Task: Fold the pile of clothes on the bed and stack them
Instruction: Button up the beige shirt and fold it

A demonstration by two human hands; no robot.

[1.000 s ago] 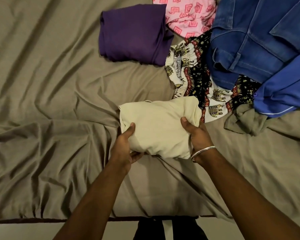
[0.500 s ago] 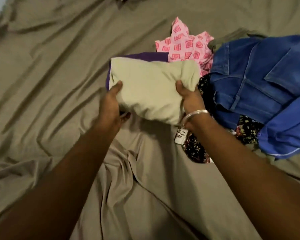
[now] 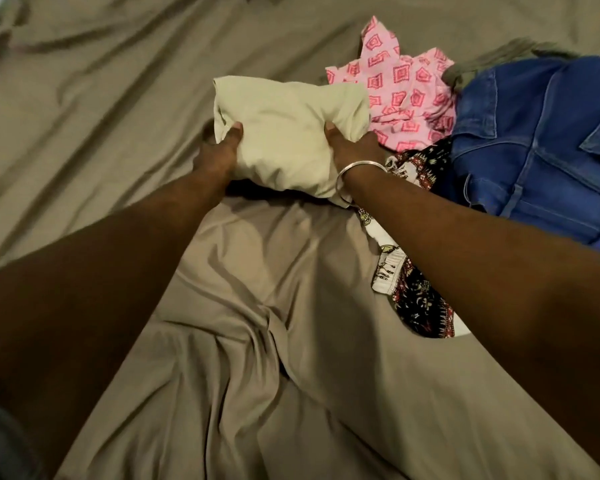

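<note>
Cream folded shirt [image 3: 288, 133] is gripped at both sides by the left hand [image 3: 219, 157] and right hand [image 3: 350, 147], likely being stacked; next, let go gently.

Taupe bed sheet [image 3: 84, 140] covers whole bed, heavily wrinkled. Deep creases fan from near centre toward far left. Bunched ridge of sheet in near foreground, folds converging to knot-like pucker. Silver bangle [image 3: 355, 172] circles wrist, right of centre. Dark blurred shape [image 3: 0, 441] at bottom-left corner, cannot tell what.
</note>
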